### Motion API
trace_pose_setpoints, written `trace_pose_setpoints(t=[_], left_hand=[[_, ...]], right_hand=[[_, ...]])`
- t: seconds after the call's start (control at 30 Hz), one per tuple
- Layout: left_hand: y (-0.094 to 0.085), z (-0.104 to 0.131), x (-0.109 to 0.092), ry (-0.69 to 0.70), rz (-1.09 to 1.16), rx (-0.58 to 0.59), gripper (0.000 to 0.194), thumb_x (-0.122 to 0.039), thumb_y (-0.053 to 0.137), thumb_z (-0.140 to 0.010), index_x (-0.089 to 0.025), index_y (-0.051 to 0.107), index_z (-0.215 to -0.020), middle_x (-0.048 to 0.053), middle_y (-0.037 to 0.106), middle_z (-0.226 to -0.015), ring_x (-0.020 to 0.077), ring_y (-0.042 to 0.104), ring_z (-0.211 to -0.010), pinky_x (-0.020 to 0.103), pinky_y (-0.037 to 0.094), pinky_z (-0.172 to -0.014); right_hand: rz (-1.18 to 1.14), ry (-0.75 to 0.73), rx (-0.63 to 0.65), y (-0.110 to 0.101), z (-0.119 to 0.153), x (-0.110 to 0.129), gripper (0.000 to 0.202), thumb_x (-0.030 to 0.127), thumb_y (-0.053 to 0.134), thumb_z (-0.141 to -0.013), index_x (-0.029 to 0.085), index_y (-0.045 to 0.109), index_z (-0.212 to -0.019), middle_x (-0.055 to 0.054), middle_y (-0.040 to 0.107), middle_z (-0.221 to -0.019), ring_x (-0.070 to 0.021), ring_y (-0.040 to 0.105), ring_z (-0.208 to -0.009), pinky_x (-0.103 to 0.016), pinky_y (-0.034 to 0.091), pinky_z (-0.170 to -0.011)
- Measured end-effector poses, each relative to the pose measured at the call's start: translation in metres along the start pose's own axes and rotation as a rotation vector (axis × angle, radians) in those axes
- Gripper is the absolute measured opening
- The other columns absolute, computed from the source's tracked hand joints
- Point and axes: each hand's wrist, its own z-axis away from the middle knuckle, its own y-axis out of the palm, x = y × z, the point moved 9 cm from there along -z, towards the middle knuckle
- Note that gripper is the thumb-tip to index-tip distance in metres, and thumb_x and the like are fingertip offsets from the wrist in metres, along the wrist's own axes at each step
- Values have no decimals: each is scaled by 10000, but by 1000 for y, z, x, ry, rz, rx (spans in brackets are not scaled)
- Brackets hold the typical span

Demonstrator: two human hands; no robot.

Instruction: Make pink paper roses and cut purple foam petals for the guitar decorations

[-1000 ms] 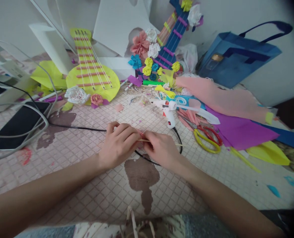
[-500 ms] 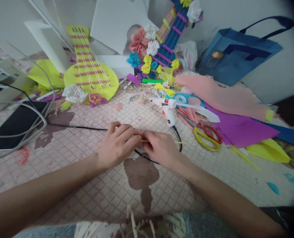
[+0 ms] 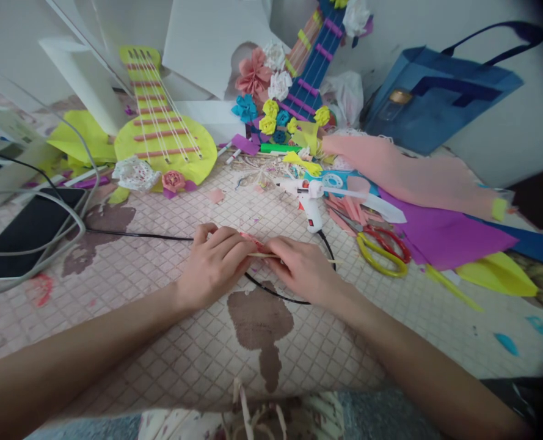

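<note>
Head view: both hands (image 3: pixel 253 266) grip a thin, straight, pale stick (image 3: pixel 264 255).

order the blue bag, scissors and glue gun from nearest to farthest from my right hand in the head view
1. Glue gun, just beyond the right hand
2. Scissors, to the hand's right
3. Blue bag, at the back right

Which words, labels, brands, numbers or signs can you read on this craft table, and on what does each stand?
None can be read.
White boxy object at far left: faint marks, too small and blurred.
Glue gun: any marking on its red switch is too small.
</note>
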Motion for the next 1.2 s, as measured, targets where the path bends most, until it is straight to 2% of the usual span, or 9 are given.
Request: trace_pose_setpoints(t=[0.17,0.47,0.6,0.77,0.93,1.2], left_hand=[[0,-1,3,-34,7,-16,97,-167,601,-861,-196,578,-951,-8,719,-820,171,619,-761,364,368,-729],[2,1,5,-42,25,21,80,-181,601,-856,-200,582,-931,3,715,-829,186,618,-786,373,360,-731],[1,1,6,-47,31,26,45,-193,605,-858,-209,582,-894,6,717,-881,184,614,-800,373,359,-741],[1,1,4,-43,35,34,19,-199,603,-863,-205,585,-866,0,713,-866,181,607,-798,370,355,-736],[1,0,3,-40,68,50,39,-202,599,-871,-224,614,-899,-10,719,-910,180,604,-822,371,348,-740],[4,3,5,-68,106,98,54,-197,588,-876,-232,620,-902,-9,714,-942,182,594,-845,377,356,-756]], right_hand=[[20,-3,6,-2,-2,-2,157,180,427,-955,166,584,-955,-44,609,-873,-161,577,-768,-261,400,-647],[73,-20,15,1,-2,-1,133,207,462,-953,162,583,-922,-42,576,-846,-169,562,-762,-268,406,-636],[44,-12,-9,1,-2,-2,97,227,480,-944,173,546,-989,-48,596,-902,-174,581,-793,-271,421,-641],[28,-18,-69,3,-3,0,146,270,511,-925,186,492,-1043,-59,596,-972,-186,594,-832,-268,420,-601],[48,-67,-85,4,-4,8,88,233,472,-944,184,520,-998,-50,596,-953,-163,582,-793,-266,413,-609],[87,-70,-37,7,-4,8,147,237,440,-965,185,575,-942,-34,577,-913,-137,558,-765,-244,381,-594]])
